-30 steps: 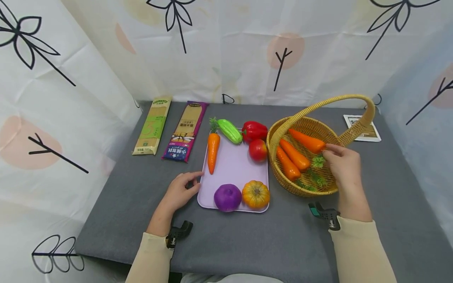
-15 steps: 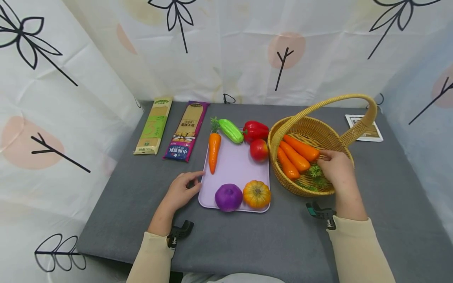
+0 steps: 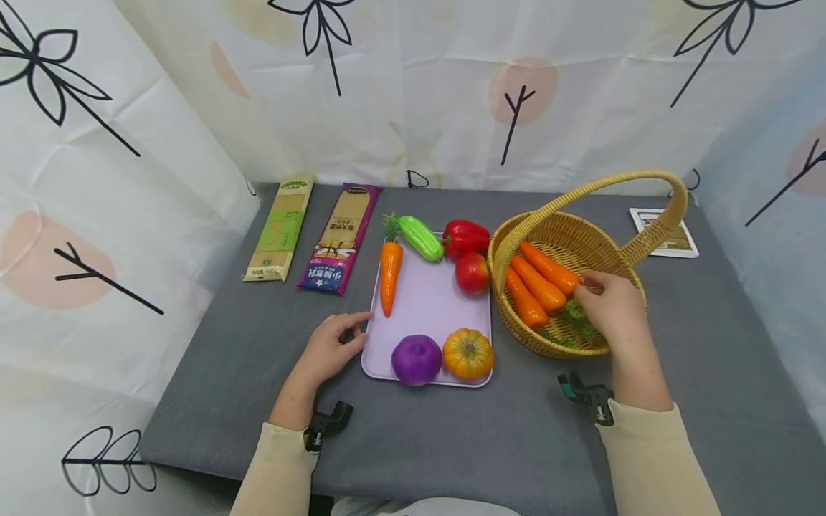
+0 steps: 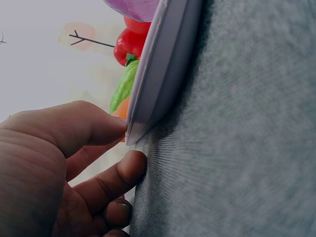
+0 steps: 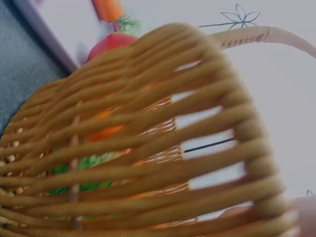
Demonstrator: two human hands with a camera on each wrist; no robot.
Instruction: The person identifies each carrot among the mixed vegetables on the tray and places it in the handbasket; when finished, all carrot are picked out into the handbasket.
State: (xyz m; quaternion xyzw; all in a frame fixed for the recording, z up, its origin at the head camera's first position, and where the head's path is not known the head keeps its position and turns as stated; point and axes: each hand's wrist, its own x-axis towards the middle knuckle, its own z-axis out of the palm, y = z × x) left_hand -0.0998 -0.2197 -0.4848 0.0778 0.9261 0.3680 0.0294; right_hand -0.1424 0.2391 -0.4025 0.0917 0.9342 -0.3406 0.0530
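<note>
My right hand (image 3: 609, 302) reaches into a yellow wicker basket (image 3: 519, 337), its thumb and index finger pinching the leafy end of an orange carrot (image 3: 550, 266). That carrot lies slanted beside two more carrots (image 3: 538, 285) in the basket, their green tops partly under my hand. In the right wrist view the woven wall (image 5: 148, 128) hides most of my fingers. My left hand (image 3: 332, 345) rests at the left edge of a pale lilac tray (image 3: 432, 308). In the left wrist view the thumb (image 4: 98, 123) touches the tray rim, with the other fingers loosely bent below.
On the tray are a carrot (image 3: 390, 276), a green cucumber-like vegetable (image 3: 421, 239), a red bell pepper (image 3: 466, 239), a red round fruit (image 3: 472, 274), a purple round vegetable (image 3: 416, 360) and a small pumpkin (image 3: 467, 355). Two noodle packs (image 3: 279, 229) lie left; a white-framed card (image 3: 665, 233) sits behind the basket.
My right hand has moved left and lower into the basket, laying the pinched carrot down against the other two. The left hand stays at the tray edge.
</note>
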